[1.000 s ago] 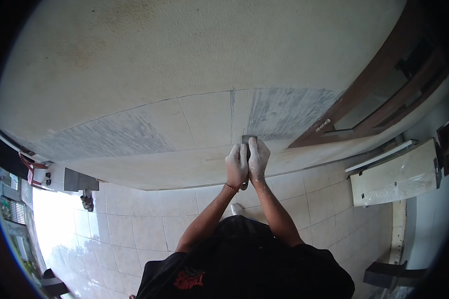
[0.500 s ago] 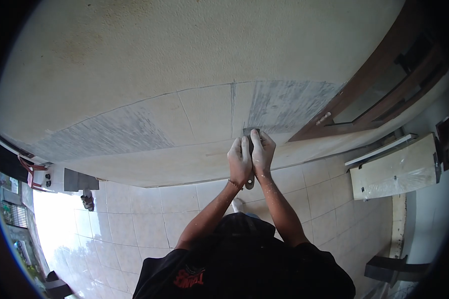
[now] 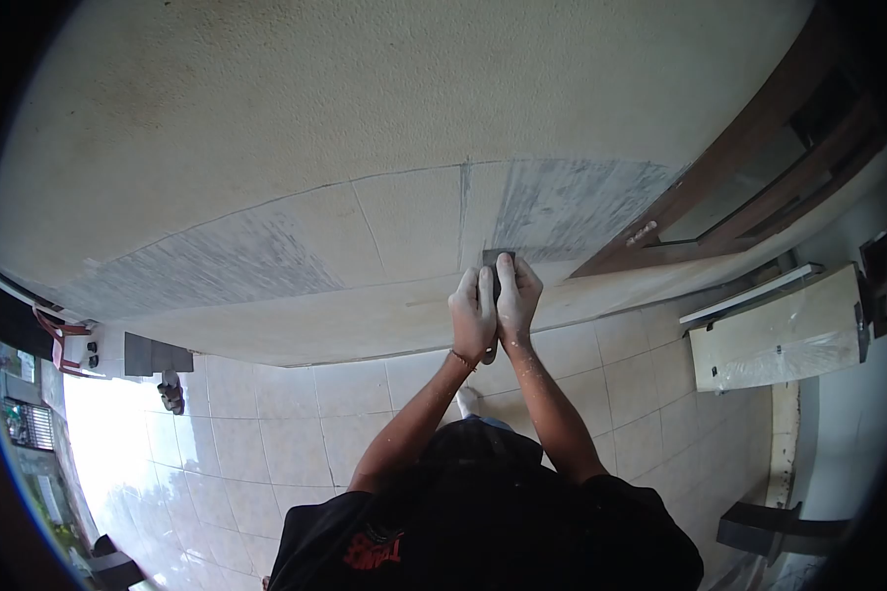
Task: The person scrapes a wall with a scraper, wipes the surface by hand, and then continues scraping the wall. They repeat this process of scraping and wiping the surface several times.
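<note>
A scraper with a dark flat blade [image 3: 491, 257] is pressed against the lower part of the wall, just below a scraped grey patch [image 3: 572, 207]. My left hand [image 3: 470, 310] is closed around the left side of its handle, fingers pointing up toward the blade. From the right, my right hand [image 3: 519, 303] grips the same handle, with a finger laid along the blade. Pale dust coats both hands. The handle's lower end [image 3: 490, 356] shows between my wrists, while most of the handle is hidden by my fingers.
Another scraped patch [image 3: 207, 258] runs along the wall at left. A brown wooden door [image 3: 650, 236] stands at right, near a plastic-wrapped cream panel [image 3: 779, 330]. Tiled floor [image 3: 286, 424] lies below; shoes [image 3: 170, 394] and a red chair [image 3: 57, 335] are at far left.
The scraper and both hands have shifted very slightly up the wall, and less of the handle's end shows below my hands. The grip is unchanged.
</note>
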`<control>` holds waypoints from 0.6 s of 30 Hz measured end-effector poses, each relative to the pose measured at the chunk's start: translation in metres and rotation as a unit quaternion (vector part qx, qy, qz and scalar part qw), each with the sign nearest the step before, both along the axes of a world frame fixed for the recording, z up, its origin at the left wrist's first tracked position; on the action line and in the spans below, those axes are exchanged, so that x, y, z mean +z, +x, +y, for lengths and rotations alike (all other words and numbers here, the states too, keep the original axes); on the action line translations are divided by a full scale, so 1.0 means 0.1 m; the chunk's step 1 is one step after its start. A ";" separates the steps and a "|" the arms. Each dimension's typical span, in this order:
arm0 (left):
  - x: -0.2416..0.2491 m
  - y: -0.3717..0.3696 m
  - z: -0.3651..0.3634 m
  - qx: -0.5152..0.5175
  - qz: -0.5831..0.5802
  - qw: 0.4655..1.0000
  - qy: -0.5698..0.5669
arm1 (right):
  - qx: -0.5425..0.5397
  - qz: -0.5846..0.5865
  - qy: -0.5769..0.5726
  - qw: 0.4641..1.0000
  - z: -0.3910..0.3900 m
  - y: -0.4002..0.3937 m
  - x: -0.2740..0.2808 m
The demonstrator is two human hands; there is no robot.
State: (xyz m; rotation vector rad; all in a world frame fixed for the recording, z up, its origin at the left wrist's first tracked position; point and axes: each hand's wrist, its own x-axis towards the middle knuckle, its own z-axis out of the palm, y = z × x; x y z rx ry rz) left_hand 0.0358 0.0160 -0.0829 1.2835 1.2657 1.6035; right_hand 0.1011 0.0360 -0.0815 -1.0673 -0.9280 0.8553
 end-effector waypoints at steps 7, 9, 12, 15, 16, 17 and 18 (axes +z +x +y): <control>0.32 -0.04 0.05 -0.029 -0.017 0.999 -0.013 | 0.011 -0.020 -0.012 1.000 0.04 0.04 0.38; 0.22 -0.06 0.05 -0.022 0.011 0.999 -0.023 | -0.026 -0.055 0.006 0.998 0.03 -0.03 0.28; 0.53 -0.13 0.10 -0.020 0.027 0.999 0.022 | -0.021 -0.026 0.036 0.999 0.11 -0.09 0.58; 0.70 -0.12 0.12 -0.042 0.005 0.999 0.015 | 0.000 -0.008 0.017 1.000 0.06 -0.07 0.86; 0.61 -0.10 0.12 -0.035 0.003 0.999 0.007 | -0.011 -0.022 0.018 1.000 0.08 -0.05 0.73; 0.51 -0.09 0.09 -0.027 0.003 1.000 -0.003 | -0.022 -0.035 0.017 0.999 0.08 -0.05 0.60; 0.50 -0.08 0.05 -0.029 0.004 0.999 -0.016 | -0.032 -0.038 0.003 0.999 0.05 -0.07 0.55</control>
